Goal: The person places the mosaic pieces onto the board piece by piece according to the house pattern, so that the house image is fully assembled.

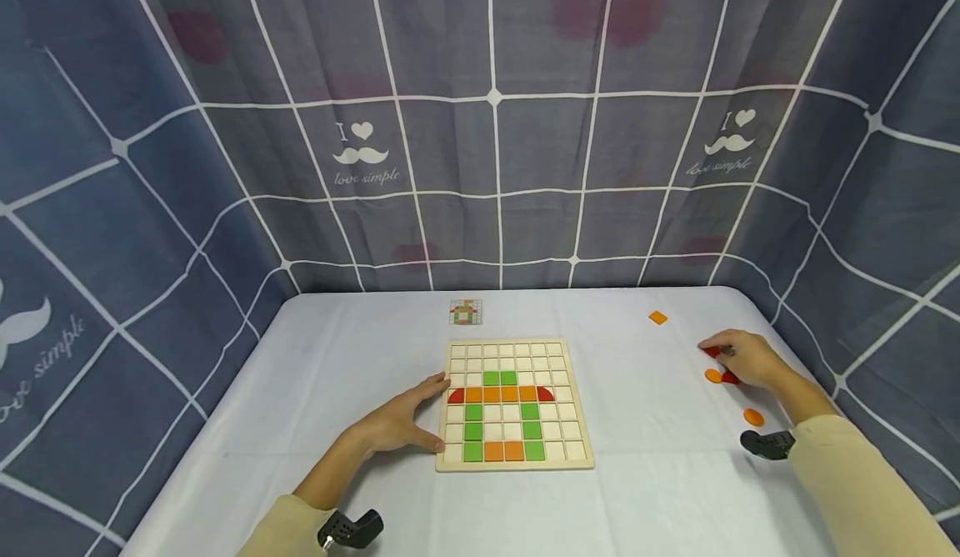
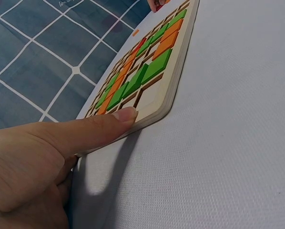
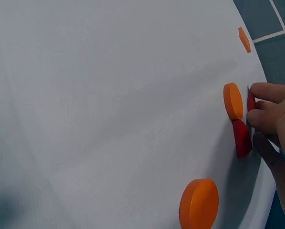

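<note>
A square wooden grid board lies on the table, filled partly with green, orange and red pieces in a mushroom-like pattern. My left hand rests along its left edge, fingers spread; in the left wrist view the thumb presses on the board's rim. Over at the right, my right hand pinches a red piece, partly hidden by the fingers. Beside that hand lie an orange round piece and another red piece, touching each other. Nearer me is a second orange round piece.
An orange diamond-shaped piece lies farther back on the right. A small pattern card sits behind the board. White cloth covers the table, and checked grey-blue curtains enclose its back and sides.
</note>
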Motion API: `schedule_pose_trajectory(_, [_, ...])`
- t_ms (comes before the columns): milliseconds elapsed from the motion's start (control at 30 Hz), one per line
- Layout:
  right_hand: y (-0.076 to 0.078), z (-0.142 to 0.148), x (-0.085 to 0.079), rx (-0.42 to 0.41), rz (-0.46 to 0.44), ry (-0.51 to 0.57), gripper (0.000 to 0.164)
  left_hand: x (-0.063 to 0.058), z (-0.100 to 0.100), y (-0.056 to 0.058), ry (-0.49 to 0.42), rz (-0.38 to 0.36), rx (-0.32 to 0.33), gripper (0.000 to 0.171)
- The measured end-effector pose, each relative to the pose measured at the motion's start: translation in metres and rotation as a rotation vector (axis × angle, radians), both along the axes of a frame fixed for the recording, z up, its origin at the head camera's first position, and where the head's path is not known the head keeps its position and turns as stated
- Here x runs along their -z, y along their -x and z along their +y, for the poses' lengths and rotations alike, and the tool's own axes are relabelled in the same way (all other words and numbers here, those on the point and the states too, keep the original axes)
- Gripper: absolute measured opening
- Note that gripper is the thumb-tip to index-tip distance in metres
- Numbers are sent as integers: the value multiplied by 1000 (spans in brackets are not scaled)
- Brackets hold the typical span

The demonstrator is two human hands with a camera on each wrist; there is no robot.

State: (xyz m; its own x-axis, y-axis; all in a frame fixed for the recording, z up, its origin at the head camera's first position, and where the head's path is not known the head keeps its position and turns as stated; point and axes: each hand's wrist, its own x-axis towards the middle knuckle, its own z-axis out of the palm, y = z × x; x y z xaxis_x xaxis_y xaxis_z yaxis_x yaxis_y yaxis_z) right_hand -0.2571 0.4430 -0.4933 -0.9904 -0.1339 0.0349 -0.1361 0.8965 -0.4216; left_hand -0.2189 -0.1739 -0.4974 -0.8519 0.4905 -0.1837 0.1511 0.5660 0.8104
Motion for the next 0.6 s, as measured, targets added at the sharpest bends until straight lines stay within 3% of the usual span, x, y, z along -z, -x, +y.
schedule_pose_trajectory(200, [2,-4,0,-26,9,-37,32,1,0,0,1,-1,6,106])
schedule_pose_trajectory(367, [2,-6,0,-1,-17,-43,33,1,0,1,-7,-4,8,106])
schedule_pose_trajectory(600, [3,-8,-1,21,19,-47,30,1,-1,0,-7,-7,1,106])
